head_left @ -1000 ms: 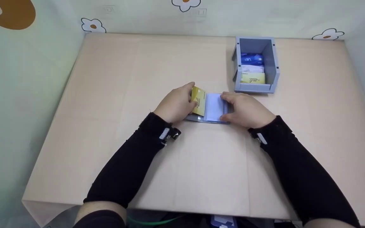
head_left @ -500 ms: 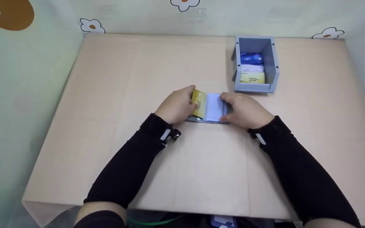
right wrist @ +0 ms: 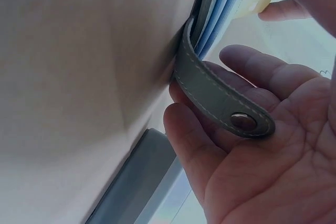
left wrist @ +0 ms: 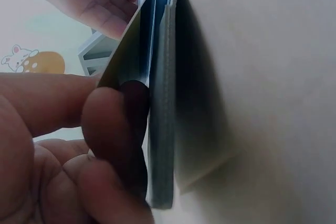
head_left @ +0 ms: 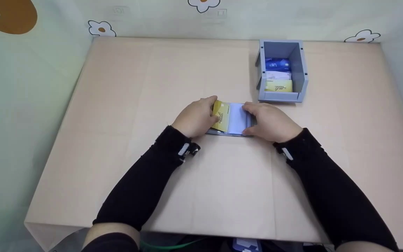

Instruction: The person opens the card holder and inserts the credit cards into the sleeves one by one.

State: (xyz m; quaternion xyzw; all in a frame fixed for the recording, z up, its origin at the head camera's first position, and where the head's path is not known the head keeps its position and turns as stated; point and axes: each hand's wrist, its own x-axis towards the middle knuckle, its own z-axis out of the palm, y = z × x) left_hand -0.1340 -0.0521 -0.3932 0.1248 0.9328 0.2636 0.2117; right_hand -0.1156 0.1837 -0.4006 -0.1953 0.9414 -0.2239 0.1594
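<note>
A small grey card holder (head_left: 219,133) lies spread open on the table, its pale sleeves (head_left: 237,119) facing up on the right side. Between thumb and fingers, my left hand (head_left: 195,117) pinches a yellow card (head_left: 224,117), which sits tilted over the holder's left half. The left wrist view has the card (left wrist: 121,59) slanting away from the cover's stitched edge (left wrist: 163,124). My right hand (head_left: 275,120) holds the sleeves at the right edge, thumb low and fingers high. A strap with a metal snap (right wrist: 218,98) lies against the right palm.
Beyond the right hand stands a grey-blue open-front bin (head_left: 282,97). Inside are a blue card (head_left: 277,64), a whitish card (head_left: 278,75) and a yellow card (head_left: 279,86). A pale cloth covers the table (head_left: 145,87), and patterned walls border its back and sides.
My left hand has shifted slightly right and toward me with the yellow card, which now lies flatter and nearer the holder's middle. The right hand has stayed in place.
</note>
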